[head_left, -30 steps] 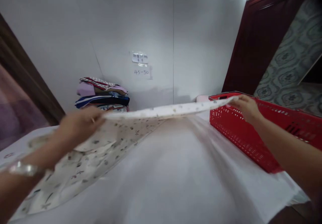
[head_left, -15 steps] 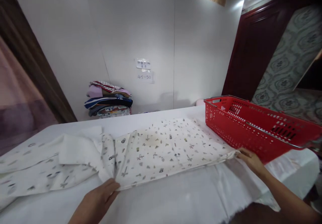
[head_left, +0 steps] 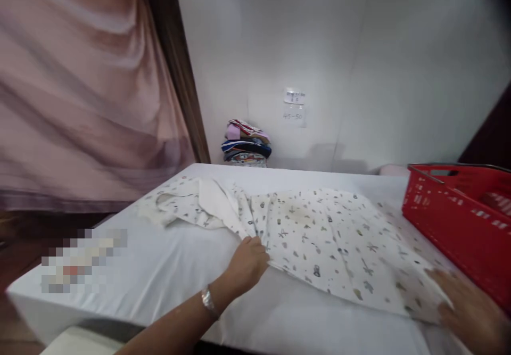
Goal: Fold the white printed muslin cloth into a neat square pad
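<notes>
A white garment (head_left: 303,232) printed with small dark motifs lies stretched across the table, its left part bunched and partly turned over. My left hand (head_left: 247,262), with a silvery band on the wrist, is closed on its near edge where the bunched and flat parts meet. At the right end, my right hand (head_left: 471,307) is smeared by motion; the garment's edge runs in between its thumb and fingers. The exact grip of those fingers is blurred.
A red plastic basket (head_left: 443,222) stands on the white-covered table (head_left: 179,270) at the right, close behind my right hand. A stack of folded clothes (head_left: 246,145) sits by the wall. A pinkish curtain (head_left: 88,94) hangs at the left. A pixelated patch covers the table's left corner.
My view has turned left, so the stack and basket sit further right. The garment's bunched left end now lies in full view. Its right end has come nearer, with my right hand at it.
</notes>
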Tool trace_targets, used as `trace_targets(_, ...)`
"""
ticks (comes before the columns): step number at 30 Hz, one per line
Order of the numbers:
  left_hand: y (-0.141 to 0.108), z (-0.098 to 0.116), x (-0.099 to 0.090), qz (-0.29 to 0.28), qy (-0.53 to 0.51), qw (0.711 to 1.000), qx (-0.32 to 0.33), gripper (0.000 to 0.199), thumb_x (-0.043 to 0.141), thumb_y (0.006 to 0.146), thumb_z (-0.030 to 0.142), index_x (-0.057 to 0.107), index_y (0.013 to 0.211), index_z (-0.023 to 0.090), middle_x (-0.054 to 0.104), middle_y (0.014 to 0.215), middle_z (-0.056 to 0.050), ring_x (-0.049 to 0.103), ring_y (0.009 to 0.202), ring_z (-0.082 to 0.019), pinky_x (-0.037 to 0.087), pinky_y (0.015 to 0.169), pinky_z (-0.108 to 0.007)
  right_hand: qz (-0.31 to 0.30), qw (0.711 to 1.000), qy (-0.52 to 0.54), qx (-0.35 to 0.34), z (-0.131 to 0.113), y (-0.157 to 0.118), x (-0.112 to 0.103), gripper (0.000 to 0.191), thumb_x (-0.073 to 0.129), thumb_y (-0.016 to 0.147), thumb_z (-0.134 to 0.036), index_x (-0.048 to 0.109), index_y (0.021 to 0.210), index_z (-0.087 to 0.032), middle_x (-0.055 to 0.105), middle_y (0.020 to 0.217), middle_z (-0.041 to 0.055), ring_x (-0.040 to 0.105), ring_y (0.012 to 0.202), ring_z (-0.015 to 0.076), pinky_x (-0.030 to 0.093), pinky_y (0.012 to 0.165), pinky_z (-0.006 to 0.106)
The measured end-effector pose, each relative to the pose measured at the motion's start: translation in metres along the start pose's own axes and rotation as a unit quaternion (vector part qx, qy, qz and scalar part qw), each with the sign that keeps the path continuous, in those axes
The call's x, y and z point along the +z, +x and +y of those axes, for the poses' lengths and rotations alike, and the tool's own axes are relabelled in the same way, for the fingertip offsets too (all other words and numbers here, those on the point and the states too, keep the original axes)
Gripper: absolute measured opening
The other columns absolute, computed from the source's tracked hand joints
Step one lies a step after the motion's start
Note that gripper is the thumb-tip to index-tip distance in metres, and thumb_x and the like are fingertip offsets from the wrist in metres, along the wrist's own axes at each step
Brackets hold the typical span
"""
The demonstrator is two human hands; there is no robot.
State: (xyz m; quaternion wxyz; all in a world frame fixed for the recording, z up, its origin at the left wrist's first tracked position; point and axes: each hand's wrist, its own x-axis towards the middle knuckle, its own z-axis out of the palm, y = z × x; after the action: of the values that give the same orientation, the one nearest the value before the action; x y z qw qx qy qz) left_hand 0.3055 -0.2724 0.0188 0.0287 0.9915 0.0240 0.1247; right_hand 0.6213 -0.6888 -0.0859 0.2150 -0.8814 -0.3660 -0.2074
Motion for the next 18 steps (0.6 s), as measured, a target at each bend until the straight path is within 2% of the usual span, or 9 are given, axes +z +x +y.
trace_targets(2,0.005,0.001,0.001,0.03,-0.012,0.999,0.011,0.014,0.054,0.079,0.019,0.056,0.065,0.019,0.06,0.07,-0.002,0.05,0.09,-0.02,0.033,0.09,-0.04,-0.05,0.995,0.083,-0.037,-0.083,0.008,0.012,0.047,0.051,0.069,-0.045,0.064,0.111,-0.027,0.063,0.115,0.0076,0.058,0.106,0.0329,0.048,0.089,0.049)
trace_targets(4,0.011,0.002,0.005,0.043,-0.017,0.999,0.023,0.012,0.056,0.077,0.019,0.056,0.065,0.019,0.06,0.07,-0.002,0.05,0.092,-0.019,0.024,0.1,-0.044,-0.094,0.976,0.164,-0.105,-0.173,0.014,0.021,0.051,0.055,0.072,-0.044,0.051,0.123,-0.042,0.058,0.123,-0.0028,0.058,0.108,0.0292,0.052,0.086,0.044)
trace_targets(5,0.013,0.002,0.006,0.046,-0.015,0.999,0.025,0.013,0.055,0.077,0.02,0.056,0.064,0.019,0.06,0.07,-0.001,0.051,0.089,-0.018,0.021,0.103,-0.046,-0.089,0.963,0.204,-0.152,-0.215,0.018,0.024,0.055,0.06,0.069,-0.045,0.048,0.123,-0.048,0.059,0.121,-0.0059,0.059,0.105,0.0297,0.053,0.083,0.044)
trace_targets(7,0.016,0.001,0.009,0.05,-0.01,0.998,0.027,0.014,0.053,0.077,0.02,0.055,0.063,0.019,0.058,0.068,-0.001,0.052,0.079,-0.016,0.017,0.105,-0.047,-0.099,0.939,0.258,-0.203,-0.28,0.028,0.032,0.053,0.059,0.073,-0.04,0.046,0.124,-0.047,0.06,0.119,-0.0065,0.059,0.104,0.0289,0.051,0.086,0.046)
trace_targets(8,0.016,0.001,0.01,0.054,-0.008,0.998,0.026,0.013,0.052,0.077,0.018,0.054,0.063,0.019,0.057,0.068,0.0,0.051,0.075,-0.015,0.016,0.106,-0.047,-0.104,0.933,0.274,-0.209,-0.303,0.033,0.037,0.048,0.058,0.073,-0.037,0.049,0.12,-0.043,0.062,0.115,-0.0044,0.06,0.101,0.0287,0.051,0.085,0.046)
trace_targets(10,0.014,-0.002,0.011,0.064,-0.011,0.998,0.021,0.011,0.051,0.075,0.016,0.055,0.065,0.019,0.057,0.068,0.0,0.051,0.072,-0.015,0.017,0.105,-0.046,-0.095,0.932,0.287,-0.201,-0.331,0.043,0.047,0.026,0.053,0.076,-0.032,0.057,0.101,-0.032,0.066,0.094,0.0006,0.062,0.084,0.0261,0.053,0.072,0.043)
trace_targets(12,0.01,-0.005,0.012,0.066,-0.024,0.997,0.014,0.008,0.052,0.074,0.015,0.056,0.068,0.019,0.058,0.068,0.0,0.052,0.072,-0.015,0.02,0.103,-0.044,-0.086,0.94,0.278,-0.175,-0.341,0.05,0.059,0.015,0.05,0.077,-0.028,0.056,0.09,-0.025,0.062,0.082,0.0029,0.06,0.075,0.0229,0.051,0.064,0.038)
trace_targets(15,0.003,-0.007,0.014,0.061,-0.045,0.997,0.012,0.006,0.052,0.074,0.016,0.057,0.073,0.02,0.059,0.071,-0.001,0.052,0.072,-0.015,0.025,0.1,-0.042,-0.083,0.945,0.274,-0.162,-0.341,0.053,0.073,0.018,0.05,0.078,-0.026,0.054,0.095,-0.022,0.061,0.086,0.0045,0.059,0.078,0.0214,0.05,0.066,0.035)
trace_targets(18,-0.001,-0.009,0.018,0.053,-0.046,0.997,0.033,0.006,0.052,0.076,0.018,0.057,0.074,0.02,0.06,0.071,-0.001,0.052,0.072,-0.015,0.024,0.1,-0.042,-0.089,0.933,0.301,-0.174,-0.337,0.048,0.079,0.023,0.043,0.08,-0.021,0.056,0.098,-0.025,0.063,0.087,0.0034,0.061,0.08,0.0205,0.052,0.07,0.034)
